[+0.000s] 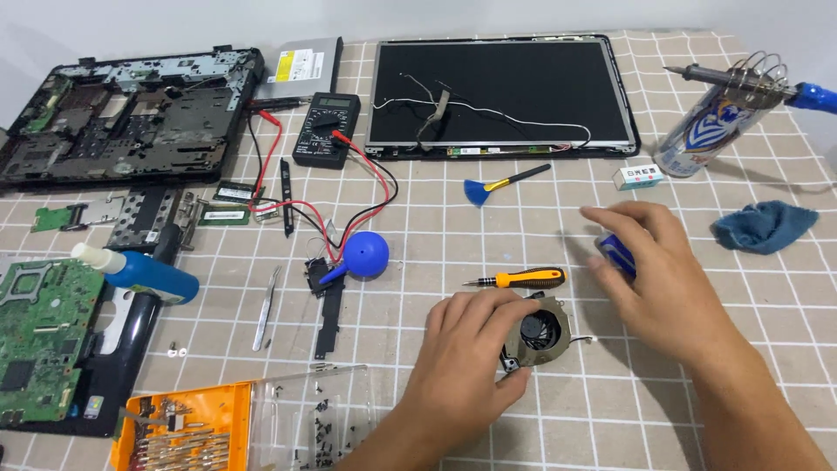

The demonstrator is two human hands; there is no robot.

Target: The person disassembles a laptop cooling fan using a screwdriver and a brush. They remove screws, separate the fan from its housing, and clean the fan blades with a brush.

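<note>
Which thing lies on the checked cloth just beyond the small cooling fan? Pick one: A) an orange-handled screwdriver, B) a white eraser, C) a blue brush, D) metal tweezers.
A: the orange-handled screwdriver lies just past the cooling fan, which the left hand steadies, while the right hand holds a small blue object nearby.

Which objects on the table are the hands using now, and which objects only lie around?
In use:
left hand holding the cooling fan
right hand gripping a small blue object

Lying around:
orange screwdriver
blue air blower
multimeter
screen panel
tweezers
blue cloth
</note>
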